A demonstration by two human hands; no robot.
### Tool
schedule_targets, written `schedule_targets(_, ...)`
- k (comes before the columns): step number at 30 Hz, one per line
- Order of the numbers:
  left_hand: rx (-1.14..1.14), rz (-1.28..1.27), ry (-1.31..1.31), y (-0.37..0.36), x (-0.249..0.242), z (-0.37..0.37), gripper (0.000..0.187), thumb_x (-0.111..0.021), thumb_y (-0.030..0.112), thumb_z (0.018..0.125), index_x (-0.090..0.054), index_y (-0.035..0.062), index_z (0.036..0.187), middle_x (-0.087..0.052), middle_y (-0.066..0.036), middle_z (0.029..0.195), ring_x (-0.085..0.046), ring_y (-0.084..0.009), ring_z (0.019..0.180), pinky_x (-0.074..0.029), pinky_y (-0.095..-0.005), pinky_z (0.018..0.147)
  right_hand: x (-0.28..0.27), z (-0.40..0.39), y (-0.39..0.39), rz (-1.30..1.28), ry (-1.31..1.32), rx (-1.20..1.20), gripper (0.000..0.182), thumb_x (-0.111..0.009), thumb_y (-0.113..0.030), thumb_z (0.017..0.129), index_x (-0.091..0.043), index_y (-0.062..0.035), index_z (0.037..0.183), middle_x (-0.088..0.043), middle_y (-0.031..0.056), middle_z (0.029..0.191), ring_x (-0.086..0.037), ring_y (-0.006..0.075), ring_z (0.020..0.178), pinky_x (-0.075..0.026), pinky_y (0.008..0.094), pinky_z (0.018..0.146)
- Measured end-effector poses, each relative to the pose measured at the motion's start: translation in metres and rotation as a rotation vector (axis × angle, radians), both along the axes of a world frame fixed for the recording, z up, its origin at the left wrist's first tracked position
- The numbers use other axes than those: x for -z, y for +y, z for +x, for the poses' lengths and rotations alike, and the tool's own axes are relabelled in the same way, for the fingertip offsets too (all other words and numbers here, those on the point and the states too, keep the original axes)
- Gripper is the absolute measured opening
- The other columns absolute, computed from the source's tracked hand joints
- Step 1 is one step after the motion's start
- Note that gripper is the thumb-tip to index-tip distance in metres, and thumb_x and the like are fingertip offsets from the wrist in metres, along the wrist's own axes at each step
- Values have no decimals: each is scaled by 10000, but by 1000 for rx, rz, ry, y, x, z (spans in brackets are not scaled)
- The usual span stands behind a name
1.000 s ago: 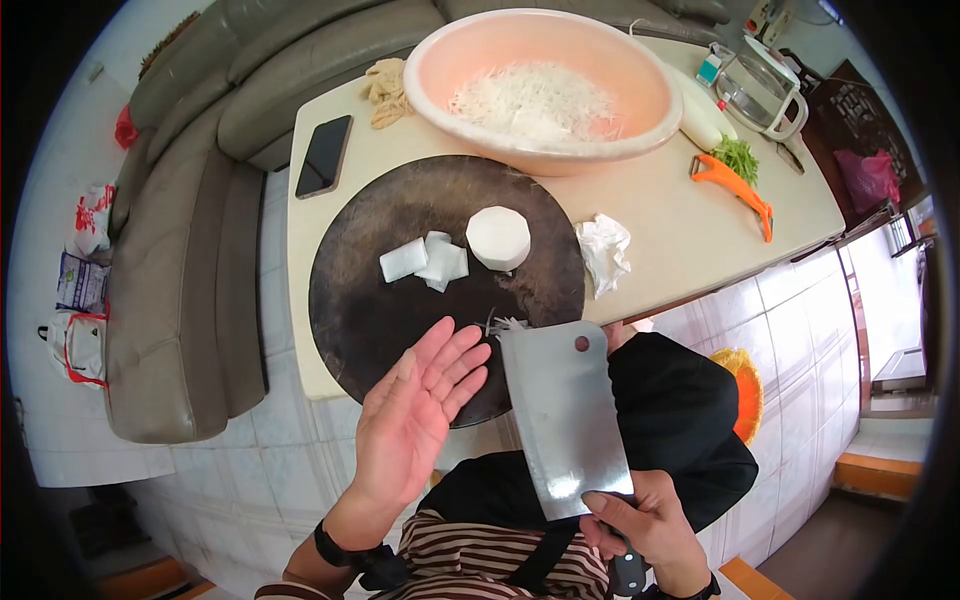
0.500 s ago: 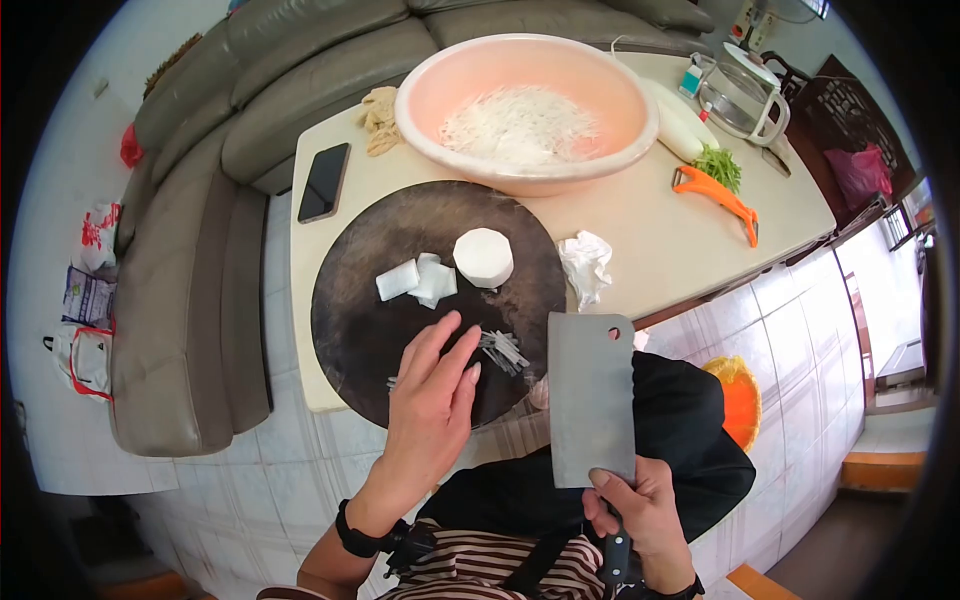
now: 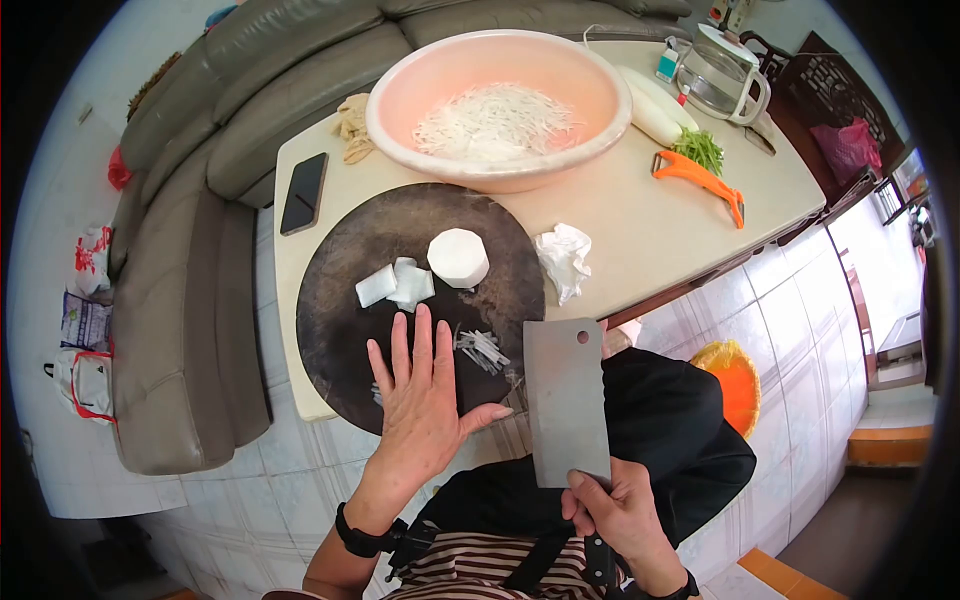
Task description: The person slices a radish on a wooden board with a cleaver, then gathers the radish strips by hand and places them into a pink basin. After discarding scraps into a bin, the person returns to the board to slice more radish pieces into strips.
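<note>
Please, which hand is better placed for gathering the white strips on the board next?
Probably the left hand: it is spread open over the board, near the strips, while the right hand holds the cleaver.

Smooth metal cleaver (image 3: 566, 405), glossy plastic basin (image 3: 398, 95)

Lane between crumpled tissue (image 3: 564, 260) and orange peeler (image 3: 703, 181); pink basin (image 3: 485, 178) blocks far side of chopping board (image 3: 350, 240), cleaver (image 3: 565, 405) near right.
</note>
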State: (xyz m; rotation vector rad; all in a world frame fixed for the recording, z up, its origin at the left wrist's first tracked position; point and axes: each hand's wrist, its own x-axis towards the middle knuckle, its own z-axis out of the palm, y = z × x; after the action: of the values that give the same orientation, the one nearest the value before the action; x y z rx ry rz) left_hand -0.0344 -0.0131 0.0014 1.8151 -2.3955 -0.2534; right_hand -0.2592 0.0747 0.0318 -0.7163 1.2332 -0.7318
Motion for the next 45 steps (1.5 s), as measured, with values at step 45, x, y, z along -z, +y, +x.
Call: schedule_targets(45,198,9,637,7,11,17,1140,-421,751,854,-23,-92,1510,-129,-285,1581,-163,-390,1477,-19,-560,1175,45,37,-19,116,-419,-7,166,-582,-129,960,-615,25,910,-595,76,666,-446,89,451,-396,243,436)
